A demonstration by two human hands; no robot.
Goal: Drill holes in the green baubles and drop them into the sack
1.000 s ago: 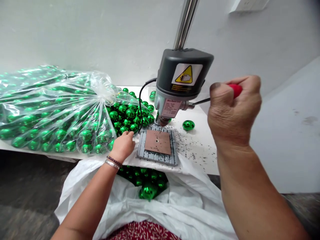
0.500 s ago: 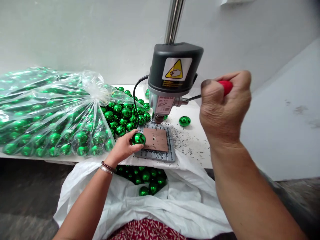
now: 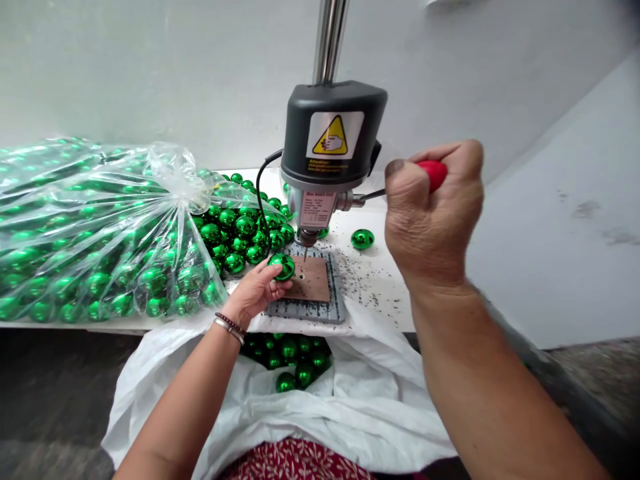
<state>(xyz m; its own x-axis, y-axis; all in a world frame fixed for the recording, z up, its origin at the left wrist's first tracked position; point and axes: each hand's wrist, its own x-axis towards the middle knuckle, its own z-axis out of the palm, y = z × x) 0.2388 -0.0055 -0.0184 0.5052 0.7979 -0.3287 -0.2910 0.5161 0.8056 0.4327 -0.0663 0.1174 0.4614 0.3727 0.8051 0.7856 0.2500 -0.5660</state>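
Observation:
My left hand [image 3: 256,291] holds a shiny green ball [image 3: 282,267] between thumb and fingers, just left of the drill bit. The bench drill [image 3: 334,133] hangs over its base, its thin bit [image 3: 305,253] above a brown board [image 3: 315,283] with a small hole. That board lies on a grey base plate [image 3: 336,310]. Wrapped around the red-knobbed lever [image 3: 433,175] at the drill's right side is my right hand [image 3: 435,213]. The ball in my left hand does not touch the bit.
A clear plastic bag [image 3: 100,233] full of green balls lies on the left of the white table [image 3: 383,293]. One loose ball [image 3: 363,239] rests right of the drill, near dark shavings. Below the table edge, a white sack [image 3: 200,387] holds more balls.
My left hand has turned and lifted the green ball slightly, with the fingers now beneath it. My right hand stays on the lever; the whole view has shifted a little.

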